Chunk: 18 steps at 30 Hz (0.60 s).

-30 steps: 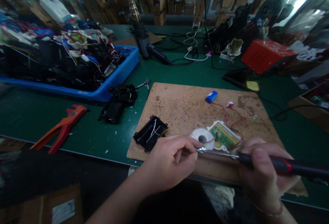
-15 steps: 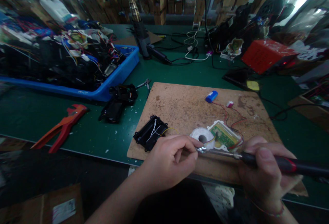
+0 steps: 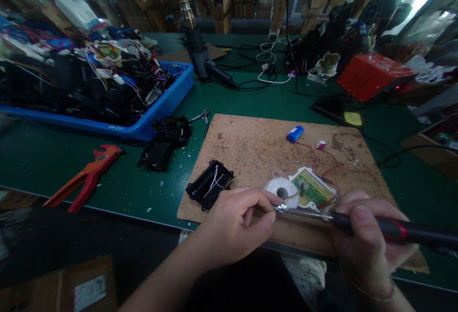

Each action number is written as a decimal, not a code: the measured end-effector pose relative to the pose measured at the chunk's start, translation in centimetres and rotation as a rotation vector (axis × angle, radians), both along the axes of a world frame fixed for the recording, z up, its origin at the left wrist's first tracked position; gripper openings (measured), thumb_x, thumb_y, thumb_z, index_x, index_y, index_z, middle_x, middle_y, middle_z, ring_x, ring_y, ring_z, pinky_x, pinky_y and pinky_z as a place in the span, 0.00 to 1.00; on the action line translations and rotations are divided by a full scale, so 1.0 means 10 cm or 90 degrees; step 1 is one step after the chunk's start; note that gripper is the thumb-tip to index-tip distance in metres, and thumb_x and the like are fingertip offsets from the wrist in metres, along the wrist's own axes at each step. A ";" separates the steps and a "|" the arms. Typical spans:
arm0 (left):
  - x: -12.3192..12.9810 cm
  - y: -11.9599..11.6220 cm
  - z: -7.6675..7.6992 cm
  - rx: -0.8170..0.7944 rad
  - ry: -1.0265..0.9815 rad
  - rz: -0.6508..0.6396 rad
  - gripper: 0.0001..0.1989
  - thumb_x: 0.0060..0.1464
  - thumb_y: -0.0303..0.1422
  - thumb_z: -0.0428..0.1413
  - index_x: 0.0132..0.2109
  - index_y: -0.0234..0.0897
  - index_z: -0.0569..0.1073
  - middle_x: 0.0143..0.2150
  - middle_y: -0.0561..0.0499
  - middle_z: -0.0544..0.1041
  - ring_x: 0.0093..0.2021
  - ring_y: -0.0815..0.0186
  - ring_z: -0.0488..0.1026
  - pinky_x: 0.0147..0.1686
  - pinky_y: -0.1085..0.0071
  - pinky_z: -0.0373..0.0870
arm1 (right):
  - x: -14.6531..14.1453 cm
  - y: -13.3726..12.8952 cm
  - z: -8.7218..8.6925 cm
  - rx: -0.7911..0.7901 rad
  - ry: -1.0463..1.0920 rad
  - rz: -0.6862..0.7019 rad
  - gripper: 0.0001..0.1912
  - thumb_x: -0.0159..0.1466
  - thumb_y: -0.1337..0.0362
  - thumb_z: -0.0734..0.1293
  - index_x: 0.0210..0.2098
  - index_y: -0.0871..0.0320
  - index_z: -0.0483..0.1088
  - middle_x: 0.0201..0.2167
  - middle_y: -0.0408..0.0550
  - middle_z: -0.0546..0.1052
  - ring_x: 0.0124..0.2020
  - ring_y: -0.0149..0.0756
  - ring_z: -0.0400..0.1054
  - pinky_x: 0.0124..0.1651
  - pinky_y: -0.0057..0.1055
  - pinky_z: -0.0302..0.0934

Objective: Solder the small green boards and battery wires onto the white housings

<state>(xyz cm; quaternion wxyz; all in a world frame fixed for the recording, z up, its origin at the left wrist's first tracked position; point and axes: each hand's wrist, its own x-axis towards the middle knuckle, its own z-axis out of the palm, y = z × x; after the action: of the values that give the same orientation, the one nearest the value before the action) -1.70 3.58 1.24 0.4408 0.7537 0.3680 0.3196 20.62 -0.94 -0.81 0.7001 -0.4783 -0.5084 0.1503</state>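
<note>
My right hand [image 3: 372, 240] is closed around the black and red handle of a soldering iron [image 3: 397, 230]. The iron's metal tip points left and meets a small shiny piece [image 3: 280, 208] at the fingertips of my left hand [image 3: 243, 221]. That hand's thumb and index finger are pinched; what lies between them is too small to name. Behind the fingertips are a white ring-shaped part [image 3: 271, 187] and a green circuit board [image 3: 317, 189] in a pale frame. A black open housing [image 3: 210, 185] with white and yellow wires lies left of them.
The parts rest on a brown board [image 3: 250, 145] with a blue cylinder [image 3: 295, 134]. Red pliers [image 3: 89, 176], a blue bin [image 3: 143, 126] of wired parts, a heat gun [image 3: 198, 52] and a red box [image 3: 374, 76] stand around it.
The soldering iron and my right hand have shifted very slightly to the left. My left hand has kept its place.
</note>
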 end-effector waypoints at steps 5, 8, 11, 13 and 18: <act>0.00 0.00 -0.01 0.004 -0.009 0.000 0.07 0.60 0.26 0.61 0.33 0.37 0.74 0.31 0.51 0.81 0.25 0.70 0.71 0.36 0.69 0.73 | -0.01 0.00 0.02 -0.005 0.017 0.004 0.12 0.67 0.64 0.70 0.26 0.57 0.72 0.22 0.40 0.69 0.24 0.31 0.64 0.27 0.32 0.59; 0.01 0.00 -0.01 0.004 -0.015 0.005 0.07 0.59 0.26 0.61 0.32 0.38 0.74 0.28 0.53 0.79 0.25 0.70 0.71 0.36 0.69 0.72 | -0.01 0.00 0.05 -0.002 0.040 -0.017 0.12 0.66 0.63 0.71 0.25 0.56 0.72 0.21 0.40 0.67 0.24 0.30 0.63 0.26 0.31 0.58; 0.01 0.00 -0.01 0.004 -0.014 0.008 0.07 0.59 0.25 0.60 0.32 0.38 0.74 0.24 0.55 0.76 0.24 0.70 0.69 0.35 0.70 0.72 | -0.01 0.02 0.08 0.011 0.088 -0.052 0.13 0.64 0.62 0.71 0.24 0.57 0.71 0.19 0.40 0.64 0.22 0.30 0.61 0.24 0.30 0.54; 0.01 0.00 0.00 0.003 -0.007 0.006 0.06 0.59 0.26 0.60 0.33 0.37 0.74 0.29 0.52 0.80 0.23 0.71 0.67 0.34 0.70 0.71 | -0.01 0.05 0.07 0.020 0.104 -0.074 0.12 0.64 0.63 0.70 0.24 0.57 0.70 0.18 0.39 0.62 0.21 0.30 0.59 0.23 0.30 0.52; 0.02 0.01 0.01 -0.001 -0.008 0.008 0.06 0.59 0.26 0.60 0.32 0.37 0.75 0.40 0.48 0.85 0.23 0.73 0.67 0.32 0.71 0.71 | -0.01 0.08 0.03 0.061 0.073 -0.143 0.14 0.65 0.61 0.69 0.24 0.56 0.68 0.19 0.39 0.61 0.20 0.30 0.59 0.24 0.32 0.52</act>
<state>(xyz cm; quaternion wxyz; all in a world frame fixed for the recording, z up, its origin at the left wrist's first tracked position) -1.50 3.66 1.31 0.4417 0.7489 0.3707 0.3266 20.53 -0.11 -0.50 0.7628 -0.4886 -0.4171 0.0735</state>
